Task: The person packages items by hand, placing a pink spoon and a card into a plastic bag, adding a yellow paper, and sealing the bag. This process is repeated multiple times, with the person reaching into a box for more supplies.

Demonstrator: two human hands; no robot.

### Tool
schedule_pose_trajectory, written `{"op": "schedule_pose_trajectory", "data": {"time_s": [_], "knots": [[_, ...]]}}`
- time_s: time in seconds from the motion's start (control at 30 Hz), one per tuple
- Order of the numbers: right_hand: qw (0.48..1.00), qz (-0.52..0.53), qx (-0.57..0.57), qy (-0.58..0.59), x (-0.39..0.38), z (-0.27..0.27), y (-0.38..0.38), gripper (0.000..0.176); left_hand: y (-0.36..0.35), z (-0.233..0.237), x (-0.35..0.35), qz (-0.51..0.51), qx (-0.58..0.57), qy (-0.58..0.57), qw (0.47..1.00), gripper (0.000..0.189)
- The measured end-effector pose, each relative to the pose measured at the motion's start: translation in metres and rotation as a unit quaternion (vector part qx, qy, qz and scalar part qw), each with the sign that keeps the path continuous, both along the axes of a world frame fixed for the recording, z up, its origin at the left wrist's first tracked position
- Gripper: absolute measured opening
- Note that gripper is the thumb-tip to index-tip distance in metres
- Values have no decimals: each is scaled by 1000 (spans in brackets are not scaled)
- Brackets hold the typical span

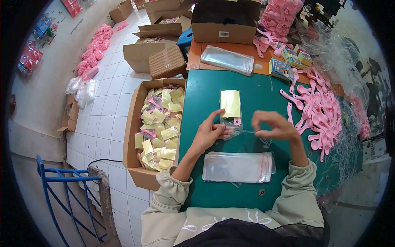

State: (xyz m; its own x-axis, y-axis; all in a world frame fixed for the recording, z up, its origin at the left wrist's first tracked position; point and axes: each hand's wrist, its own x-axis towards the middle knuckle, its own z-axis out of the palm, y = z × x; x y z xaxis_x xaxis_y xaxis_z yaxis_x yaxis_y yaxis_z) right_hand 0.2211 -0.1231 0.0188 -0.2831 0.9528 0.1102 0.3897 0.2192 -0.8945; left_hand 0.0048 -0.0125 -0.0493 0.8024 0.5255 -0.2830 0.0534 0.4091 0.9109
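Note:
On the green tabletop lies a clear plastic bag (231,122) with a yellow card (230,103) inside and a bit of a pink spoon (237,121) showing under the card. My left hand (209,133) holds the bag's lower end, its index finger stretched along the card's edge. To the right, my right hand (273,125) is raised with curled fingers, slightly blurred; a thin clear plastic strip (249,132) runs from the bag toward it. Its exact fingertip contact is hard to see. Nearer my body sits a stack of clear bags (236,167).
A cardboard box (131,136) of packed bags (164,119) stands left of the table. Loose pink spoons (317,111) are piled at right, beside stacks of cards (282,69). More clear bags (227,59) and an open carton (224,33) are at the back.

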Motion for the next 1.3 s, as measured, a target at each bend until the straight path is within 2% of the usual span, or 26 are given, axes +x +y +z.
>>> {"op": "schedule_pose_trajectory", "data": {"time_s": [0.07,0.13,0.17,0.2,0.23,0.27,0.3,0.33,0.37,0.4,0.43,0.47,0.5,0.53,0.57,0.63,0.77,0.87,0.97,1.03,1.13,1.17,1.23,1.3], "knots": [[996,-42,-21,70,36,13,-23,16,1,-4,-1,0,12,-2,1000,43],[993,-91,-24,71,85,30,-50,17,2,-5,-3,0,23,-1,1000,39],[982,-159,-53,92,129,26,-70,17,2,-4,-3,-2,30,0,1000,36],[969,-219,-17,118,153,32,-78,11,1,-4,-3,-6,35,1,999,34],[931,-361,-34,-27,183,42,-82,8,0,-4,-3,-19,48,10,999,31],[810,-472,-13,-347,257,19,-107,13,1,-5,-4,-30,61,17,998,28],[693,-549,-76,-462,274,14,-119,15,3,-5,-3,-38,77,22,996,26],[636,-568,-89,-515,265,10,-117,19,4,-7,-3,-43,60,13,997,20],[597,-580,-42,-553,254,1,-115,23,5,-8,-3,-47,53,-4,998,20],[605,-567,52,-557,220,-1,-99,27,4,-9,-2,-48,43,-22,998,21],[667,-512,159,-517,176,-3,-78,32,2,-10,-3,-51,31,-35,998,21],[752,-433,206,-453,128,-6,-61,37,1,-6,-2,-59,14,-53,997,21],[829,-345,208,-388,74,-8,-44,42,0,0,-2,-56,11,-57,997,21],[918,-258,143,-267,26,-6,-34,54,-2,7,-1,-53,9,-59,997,21],[927,-246,99,-266,-5,-20,-26,60,-3,10,-2,-50,7,-60,997,21],[936,-193,119,-270,-38,-31,-14,46,-3,7,-5,-49,5,-67,997,21],[933,-199,169,-247,-31,-53,-5,26,3,7,-14,-61,5,-25,998,18],[941,-214,184,-188,-29,-58,-9,19,3,4,-17,-15,56,-21,998,14],[952,-200,169,-160,-25,-59,-12,19,-7,18,-8,-42,281,29,958,16],[954,-199,160,-156,-25,-54,-13,18,-6,8,-6,-36,326,34,944,16],[971,-214,79,-66,-25,-51,-13,16,-5,5,-5,-4,325,45,945,14],[972,-230,37,10,-27,-53,-12,14,-7,6,-5,8,320,44,946,14],[951,-257,-49,165,-31,-61,-11,11,-7,4,-5,21,320,42,946,13],[931,-273,-109,215,-32,-62,-8,10,-6,1,-4,23,329,35,943,13]]}}
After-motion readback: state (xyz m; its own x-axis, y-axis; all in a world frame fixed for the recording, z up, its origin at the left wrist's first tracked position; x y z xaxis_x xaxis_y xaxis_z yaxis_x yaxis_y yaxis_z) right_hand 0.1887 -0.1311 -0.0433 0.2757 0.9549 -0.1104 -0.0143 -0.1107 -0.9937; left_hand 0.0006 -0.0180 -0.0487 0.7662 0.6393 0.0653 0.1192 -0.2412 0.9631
